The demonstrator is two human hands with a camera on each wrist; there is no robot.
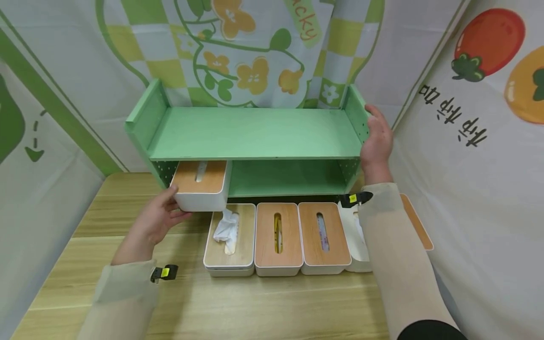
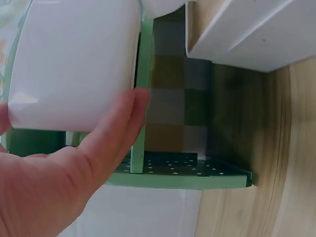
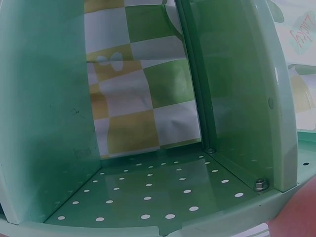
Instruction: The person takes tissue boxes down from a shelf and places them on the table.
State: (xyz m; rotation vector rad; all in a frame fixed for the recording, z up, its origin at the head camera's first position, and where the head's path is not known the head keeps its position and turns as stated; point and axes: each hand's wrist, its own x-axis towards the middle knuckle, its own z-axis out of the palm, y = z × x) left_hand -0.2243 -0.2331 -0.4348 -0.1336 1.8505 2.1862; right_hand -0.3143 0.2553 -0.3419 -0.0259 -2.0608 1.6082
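Note:
My left hand [image 1: 155,219] grips a white tissue box [image 1: 201,200] with a wooden lid, thumb at its left side and fingers under it. The box sits at the left end of the lower opening of a green shelf unit [image 1: 255,134], its front sticking out past the shelf edge. In the left wrist view, fingers [image 2: 111,131] lie along the white box's [image 2: 74,64] underside. My right hand [image 1: 377,141] rests against the outer side of the unit's right panel, fingers pointing up. In the right wrist view only a bit of that hand [image 3: 296,212] shows, beside the perforated panel.
On the wooden table [image 1: 276,307], a row of boxes stands before the shelf: one with a tissue [image 1: 227,229] poking out, two with slotted wooden lids [image 1: 289,236], and a white one [image 1: 354,236] partly behind my right sleeve. A loose wooden lid [image 1: 416,222] lies at far right.

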